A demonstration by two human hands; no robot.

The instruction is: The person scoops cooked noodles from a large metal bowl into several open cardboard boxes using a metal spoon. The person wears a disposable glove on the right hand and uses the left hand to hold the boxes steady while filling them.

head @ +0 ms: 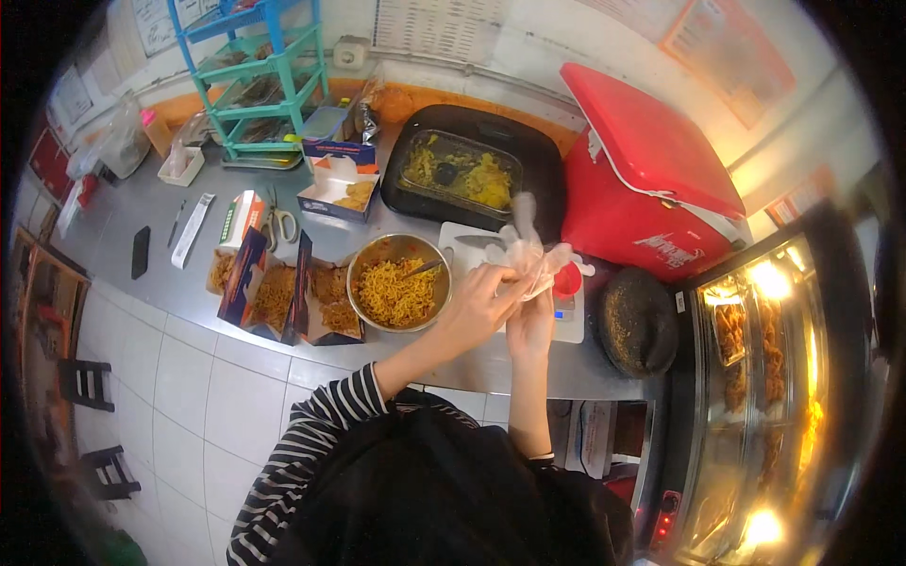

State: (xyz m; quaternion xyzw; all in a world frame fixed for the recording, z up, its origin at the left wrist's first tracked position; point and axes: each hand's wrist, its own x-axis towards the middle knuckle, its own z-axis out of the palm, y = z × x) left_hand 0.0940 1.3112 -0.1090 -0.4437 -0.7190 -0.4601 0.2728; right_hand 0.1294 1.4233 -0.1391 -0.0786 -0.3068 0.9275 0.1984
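Note:
My left hand (476,301) and my right hand (531,322) meet over a white cutting board (570,329). A thin translucent plastic glove (527,255) is bunched on the right hand, and the fingers of the left hand pinch its edge. Under and beside the glove, a knife (479,241), a red round item (568,280) and a small scale (564,313) show partly on the board. A steel bowl (352,311) of noodles (393,293) with a spoon (425,267) in it stands left of the hands. Further left are open cardboard boxes (303,283) holding noodles and fried food.
Behind the board sits a black appliance (545,152) bearing a tray of yellow food (488,180). A red cooler box (637,212), a stone mortar (639,322) and a lit display case (708,424) stand to the right. Scissors (283,223) and a tiered teal rack (283,99) are at left.

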